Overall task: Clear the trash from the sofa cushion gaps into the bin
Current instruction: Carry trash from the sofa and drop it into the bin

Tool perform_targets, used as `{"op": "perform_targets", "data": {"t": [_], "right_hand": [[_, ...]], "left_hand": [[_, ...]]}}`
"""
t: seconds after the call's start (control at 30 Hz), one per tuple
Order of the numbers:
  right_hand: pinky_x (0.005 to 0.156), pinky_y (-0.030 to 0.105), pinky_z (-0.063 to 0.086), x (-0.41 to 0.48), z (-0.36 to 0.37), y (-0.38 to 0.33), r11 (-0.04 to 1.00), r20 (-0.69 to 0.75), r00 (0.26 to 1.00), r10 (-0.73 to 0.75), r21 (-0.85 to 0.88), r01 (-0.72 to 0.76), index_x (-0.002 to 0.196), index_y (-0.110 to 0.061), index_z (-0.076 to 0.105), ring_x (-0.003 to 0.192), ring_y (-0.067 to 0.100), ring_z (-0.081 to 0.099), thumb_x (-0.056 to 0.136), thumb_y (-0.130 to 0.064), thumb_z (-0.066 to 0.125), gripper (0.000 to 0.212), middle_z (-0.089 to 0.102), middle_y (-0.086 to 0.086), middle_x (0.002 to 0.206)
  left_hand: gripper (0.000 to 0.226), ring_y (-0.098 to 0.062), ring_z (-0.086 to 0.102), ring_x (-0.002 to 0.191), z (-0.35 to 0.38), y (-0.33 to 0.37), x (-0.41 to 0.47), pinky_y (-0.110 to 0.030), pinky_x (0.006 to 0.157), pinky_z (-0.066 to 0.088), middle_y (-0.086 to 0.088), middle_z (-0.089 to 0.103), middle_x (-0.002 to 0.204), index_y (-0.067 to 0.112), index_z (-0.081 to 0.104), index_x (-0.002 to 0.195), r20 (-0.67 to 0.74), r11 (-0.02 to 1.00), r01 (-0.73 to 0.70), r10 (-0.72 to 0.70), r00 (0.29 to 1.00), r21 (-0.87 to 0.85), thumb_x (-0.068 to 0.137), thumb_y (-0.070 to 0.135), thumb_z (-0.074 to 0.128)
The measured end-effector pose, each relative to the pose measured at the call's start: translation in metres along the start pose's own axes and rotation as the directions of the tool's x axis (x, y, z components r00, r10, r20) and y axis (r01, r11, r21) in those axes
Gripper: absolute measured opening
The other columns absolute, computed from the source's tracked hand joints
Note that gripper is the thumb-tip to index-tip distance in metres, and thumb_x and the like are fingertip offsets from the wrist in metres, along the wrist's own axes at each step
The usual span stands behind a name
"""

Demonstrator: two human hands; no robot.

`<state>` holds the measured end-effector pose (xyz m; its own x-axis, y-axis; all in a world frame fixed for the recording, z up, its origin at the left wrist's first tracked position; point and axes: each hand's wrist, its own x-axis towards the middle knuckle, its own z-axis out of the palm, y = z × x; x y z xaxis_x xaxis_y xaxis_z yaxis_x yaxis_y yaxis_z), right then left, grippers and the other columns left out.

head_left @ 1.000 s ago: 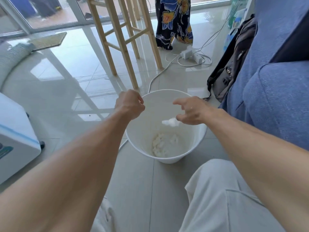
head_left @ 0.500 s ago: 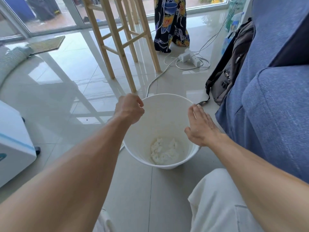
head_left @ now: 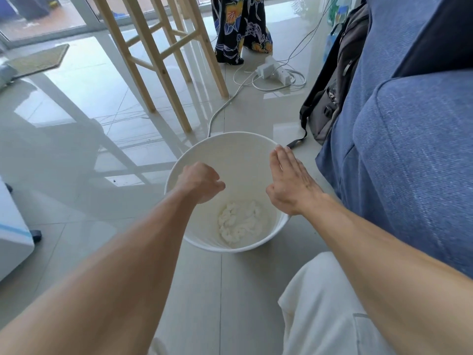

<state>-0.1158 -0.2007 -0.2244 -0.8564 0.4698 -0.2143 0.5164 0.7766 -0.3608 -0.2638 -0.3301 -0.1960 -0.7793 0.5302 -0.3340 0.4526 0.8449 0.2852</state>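
Note:
A white round bin (head_left: 230, 155) stands on the tiled floor next to the blue sofa (head_left: 409, 149). Crumpled white tissue (head_left: 240, 222) lies at its bottom. My left hand (head_left: 199, 181) is a closed fist over the bin's left side, just inside the rim; nothing shows in it. Above the bin's right side my right hand (head_left: 289, 183) is held flat, fingers stretched out together, with nothing in it. The sofa's cushion gaps are out of view.
A dark backpack (head_left: 332, 80) leans on the sofa's end. A power strip with cables (head_left: 273, 70) lies beyond the bin, and one cable runs toward it. Wooden stool legs (head_left: 158, 65) stand at the back left. A white appliance (head_left: 12, 234) is at far left.
My right hand let go of a white tissue wad, which dropped into the bin, and then opened flat. My left fist shifted from the rim to just inside it.

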Motion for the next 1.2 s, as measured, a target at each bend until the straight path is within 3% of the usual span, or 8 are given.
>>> {"op": "perform_targets", "data": {"t": [0.07,0.17,0.4,0.53,0.8,0.97,1.2], "right_hand": [[0.117,0.032,-0.006,-0.001,0.0,0.0,1.0,0.003,1.0,-0.002,0.0,0.002,0.152,-0.004,-0.007,0.147,0.021,-0.016,0.094,-0.02,0.035,0.073,-0.016,0.009,0.16],[0.117,0.032,-0.007,-0.001,-0.001,0.001,1.0,0.013,1.0,-0.002,0.004,0.002,0.152,-0.004,-0.008,0.147,0.02,-0.017,0.094,-0.02,0.035,0.073,-0.017,0.009,0.159],[0.118,0.033,-0.008,-0.001,-0.001,0.002,1.0,0.013,1.0,-0.024,0.005,0.024,0.151,-0.003,-0.009,0.146,0.022,-0.018,0.094,-0.02,0.033,0.073,-0.019,0.011,0.159],[0.118,0.034,-0.009,0.001,0.002,0.004,0.998,0.007,1.0,-0.029,0.05,0.028,0.151,-0.004,-0.01,0.146,0.022,-0.019,0.094,-0.018,0.031,0.072,-0.021,0.011,0.158],[0.117,0.036,-0.008,0.0,0.007,0.006,0.995,-0.069,0.996,-0.062,0.068,0.067,0.151,-0.001,-0.009,0.146,0.027,-0.018,0.095,-0.016,0.033,0.072,-0.017,0.014,0.159],[0.117,0.037,-0.009,0.005,0.008,0.007,0.999,-0.071,0.996,-0.046,0.023,0.048,0.151,-0.001,-0.01,0.146,0.027,-0.019,0.097,-0.02,0.032,0.071,-0.02,0.014,0.158],[0.115,0.033,-0.017,0.003,0.008,0.008,0.999,-0.048,0.998,-0.047,-0.01,0.046,0.149,-0.005,-0.019,0.143,0.021,-0.028,0.095,-0.018,0.028,0.073,-0.03,0.009,0.155]], "left_hand": [[0.023,-0.026,0.064,0.101,0.002,0.0,-0.001,-0.032,0.088,0.053,-0.005,0.071,0.107,0.017,0.075,0.092,0.045,1.0,0.025,-0.025,0.999,-0.001,0.083,0.035,0.065],[0.025,-0.026,0.063,0.1,0.002,0.002,0.001,-0.034,0.09,0.053,-0.003,0.07,0.106,0.022,0.076,0.097,0.049,1.0,0.025,-0.025,0.998,0.005,0.085,0.039,0.062],[0.027,-0.025,0.059,0.101,-0.007,0.016,0.014,-0.033,0.086,0.051,-0.002,0.069,0.106,0.019,0.074,0.1,-0.083,1.0,-0.015,0.017,0.996,0.024,0.088,0.036,0.056],[0.026,-0.025,0.061,0.101,-0.014,0.032,0.024,-0.036,0.088,0.051,0.0,0.068,0.113,0.031,0.072,0.106,-0.182,0.999,-0.032,0.032,0.983,0.003,0.088,0.037,0.055],[0.027,-0.024,0.064,0.1,-0.02,0.088,0.046,-0.043,0.089,0.054,0.005,0.07,0.112,0.032,0.072,0.102,-0.273,0.99,-0.13,0.138,0.952,0.047,0.086,0.039,0.052],[0.028,-0.023,0.059,0.111,-0.027,0.113,0.072,-0.043,0.092,0.052,0.006,0.069,0.114,0.033,0.071,0.104,-0.293,0.987,-0.154,0.159,0.943,0.041,0.084,0.035,0.052],[0.027,-0.022,0.057,0.114,-0.035,0.077,0.116,-0.039,0.093,0.051,0.009,0.069,0.114,0.031,0.071,0.106,-0.251,0.984,-0.167,0.176,0.952,0.057,0.086,0.033,0.052]]}}
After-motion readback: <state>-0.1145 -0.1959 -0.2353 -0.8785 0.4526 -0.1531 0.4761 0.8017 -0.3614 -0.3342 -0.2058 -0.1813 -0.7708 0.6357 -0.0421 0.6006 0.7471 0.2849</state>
